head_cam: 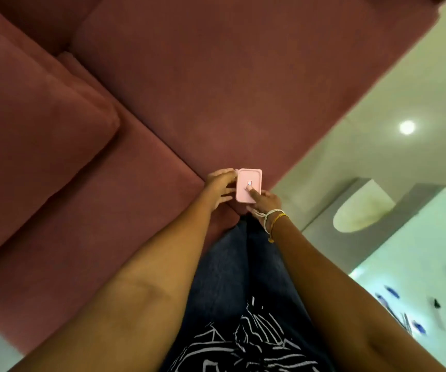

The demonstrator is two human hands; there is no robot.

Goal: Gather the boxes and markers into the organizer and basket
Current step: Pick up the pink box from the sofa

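A small pink box (246, 178) with a rounded lid and a little red mark on top sits at the front edge of the dark red sofa seat (189, 89), just beyond my knees. My left hand (220, 187) is against its left side, fingers reaching toward the box. My right hand (266, 201) comes from the lower right, and its index finger presses on the lid near the red mark. No organizer, basket or markers are in view.
A thick sofa cushion (37, 124) lies at the left. To the right is glossy pale floor (364, 103) with a white and grey low table (393, 208); small dark and blue items (404, 304) lie blurred at the lower right.
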